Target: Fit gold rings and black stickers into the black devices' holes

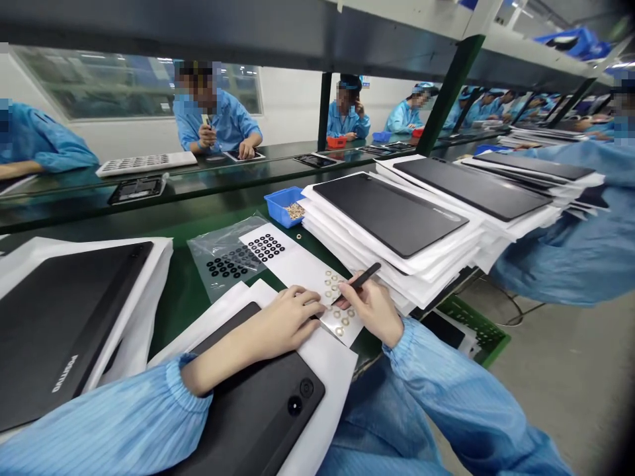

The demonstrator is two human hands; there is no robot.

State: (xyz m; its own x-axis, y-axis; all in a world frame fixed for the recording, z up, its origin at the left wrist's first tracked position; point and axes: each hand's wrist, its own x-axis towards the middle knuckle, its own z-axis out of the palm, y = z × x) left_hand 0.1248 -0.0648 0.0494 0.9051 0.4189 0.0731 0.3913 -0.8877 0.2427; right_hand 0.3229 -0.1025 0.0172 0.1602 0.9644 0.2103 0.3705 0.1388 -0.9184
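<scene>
Head view | right hand [374, 311]: fingers [353, 299] clenched on a slim black tool [364, 276], long axis running 2 to 8 o'clock, tip among gold rings [338, 314] at the hand's 9 o'clock, on a white sheet [292, 261]; this hand is nearer | left hand [275, 324]: fingers [310, 305] released, resting at the sheet's edge, over a dark tablet [258, 403]

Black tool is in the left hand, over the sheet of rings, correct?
No, wrong hand: the head view shows the black tool in the right hand, over the sheet of rings.
</scene>
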